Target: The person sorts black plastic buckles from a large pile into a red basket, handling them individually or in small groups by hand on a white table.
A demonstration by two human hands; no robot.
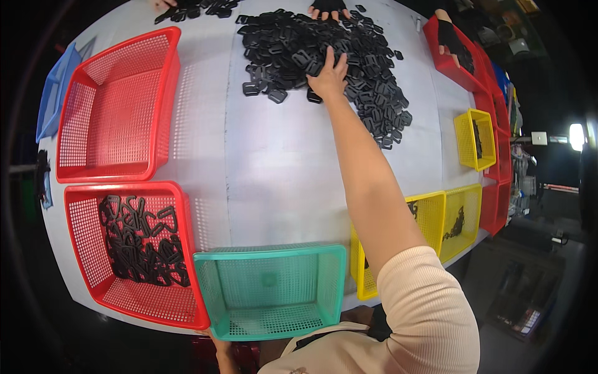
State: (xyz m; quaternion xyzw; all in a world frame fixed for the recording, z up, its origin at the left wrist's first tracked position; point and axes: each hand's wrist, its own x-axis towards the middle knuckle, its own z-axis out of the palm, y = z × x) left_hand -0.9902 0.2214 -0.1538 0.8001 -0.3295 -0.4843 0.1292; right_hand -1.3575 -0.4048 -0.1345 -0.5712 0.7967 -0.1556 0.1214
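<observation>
- Across white tabletop (274, 162), at far centre: heap of black plastic slotted buckles (377, 81).
- Bare right hand (330, 78) on heap, with fingers splayed, not visibly clasping any buckle.
- Bare left hand (218, 343) at near left corner of green perforated plastic basket (280, 252), mostly hidden; impossible to tell grip.
- Probably best: keep fingers low, avoid scattering loose edges, stay clear of co-worker's black-gloved hand (329, 9).

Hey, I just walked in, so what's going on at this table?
A person's right hand rests, fingers spread, on a big pile of black slotted pieces on a white table. Their left hand, mostly hidden, is low by the corner where a red basket and a teal basket meet. A co-worker's gloved hand is at the pile's far edge. Black loop-shaped pieces lie in that red basket.
</observation>
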